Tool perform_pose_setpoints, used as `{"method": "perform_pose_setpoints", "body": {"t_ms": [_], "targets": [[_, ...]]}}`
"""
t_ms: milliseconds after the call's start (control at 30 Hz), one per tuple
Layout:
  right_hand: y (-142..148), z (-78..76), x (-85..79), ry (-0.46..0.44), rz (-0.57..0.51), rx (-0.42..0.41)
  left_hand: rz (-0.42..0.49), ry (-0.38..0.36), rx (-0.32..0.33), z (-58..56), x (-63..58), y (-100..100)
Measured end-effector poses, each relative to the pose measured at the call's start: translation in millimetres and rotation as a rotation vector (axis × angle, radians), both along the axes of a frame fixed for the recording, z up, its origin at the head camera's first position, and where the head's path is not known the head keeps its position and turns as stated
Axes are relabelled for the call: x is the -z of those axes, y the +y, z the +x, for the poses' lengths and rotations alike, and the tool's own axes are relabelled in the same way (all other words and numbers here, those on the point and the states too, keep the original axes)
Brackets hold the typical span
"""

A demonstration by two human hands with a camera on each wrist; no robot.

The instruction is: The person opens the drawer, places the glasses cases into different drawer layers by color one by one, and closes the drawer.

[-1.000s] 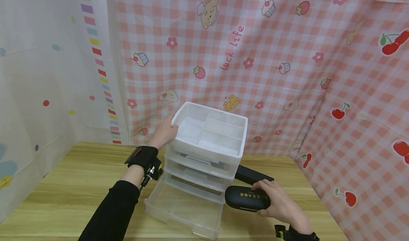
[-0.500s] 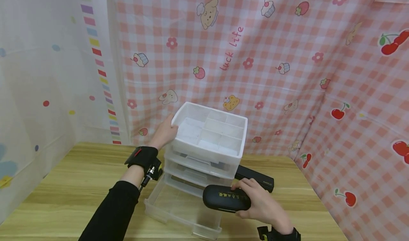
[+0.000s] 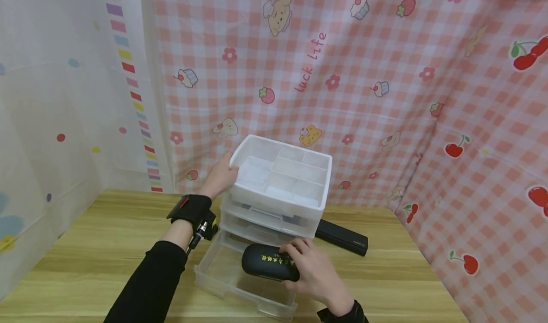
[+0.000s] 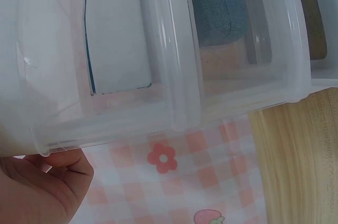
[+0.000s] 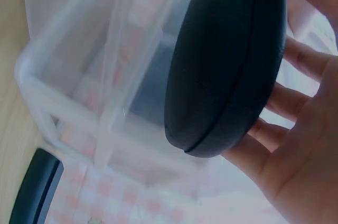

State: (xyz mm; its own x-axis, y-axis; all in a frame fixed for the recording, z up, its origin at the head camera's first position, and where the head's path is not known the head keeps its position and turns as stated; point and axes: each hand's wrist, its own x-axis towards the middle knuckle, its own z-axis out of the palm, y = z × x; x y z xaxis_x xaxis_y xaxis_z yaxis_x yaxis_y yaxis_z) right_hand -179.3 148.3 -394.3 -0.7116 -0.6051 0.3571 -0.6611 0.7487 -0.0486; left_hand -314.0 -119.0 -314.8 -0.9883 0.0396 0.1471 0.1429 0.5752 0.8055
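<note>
My right hand (image 3: 318, 274) grips a black glasses case (image 3: 266, 262) with gold lettering. The case hovers over the pulled-out bottom drawer (image 3: 222, 270), apart from its floor as far as I can tell. In the right wrist view the zip-less hard case (image 5: 222, 71) appears closed, with my thumb and fingers around it. At the upper left, my left hand (image 3: 221, 175) holds the top side edge of the clear plastic drawer unit (image 3: 274, 200). The left wrist view shows that hand (image 4: 45, 187) with curled fingers against the unit's side; some fingertips are hidden.
A long black box (image 3: 342, 237) lies on the wooden table (image 3: 398, 270) at the unit's right. Divided compartments form the unit's top tray (image 3: 295, 173). Inside the upper drawers are a white box (image 4: 119, 34) and a blue denim-like item (image 4: 217, 7). Patterned cloth (image 3: 342, 99) hangs behind.
My right hand has carried the glasses case leftward, from beside the drawer unit to above the pulled-out drawer. The long black box is now more exposed. My left hand stays put.
</note>
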Motion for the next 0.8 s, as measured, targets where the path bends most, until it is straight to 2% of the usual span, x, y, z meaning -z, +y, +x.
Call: {"method": "perform_pose_setpoints", "body": {"t_ms": [167,300,600,800], "targets": [[-16.3,0.2,5.4,-0.028,0.074,0.005,0.004,0.0,-0.002,0.1,-0.6,-0.2],[-26.9,-4.0,7.8,-0.007,0.166,-0.018,0.012,0.003,-0.003,0.6,-1.0,-0.1],[-44.9,-12.2,11.0,0.093,0.482,-0.112,0.004,0.004,0.003,0.7,-0.5,-0.3],[-55.0,-16.3,13.4,0.092,0.557,-0.121,0.004,-0.003,0.003,1.2,-1.3,-0.6]]}}
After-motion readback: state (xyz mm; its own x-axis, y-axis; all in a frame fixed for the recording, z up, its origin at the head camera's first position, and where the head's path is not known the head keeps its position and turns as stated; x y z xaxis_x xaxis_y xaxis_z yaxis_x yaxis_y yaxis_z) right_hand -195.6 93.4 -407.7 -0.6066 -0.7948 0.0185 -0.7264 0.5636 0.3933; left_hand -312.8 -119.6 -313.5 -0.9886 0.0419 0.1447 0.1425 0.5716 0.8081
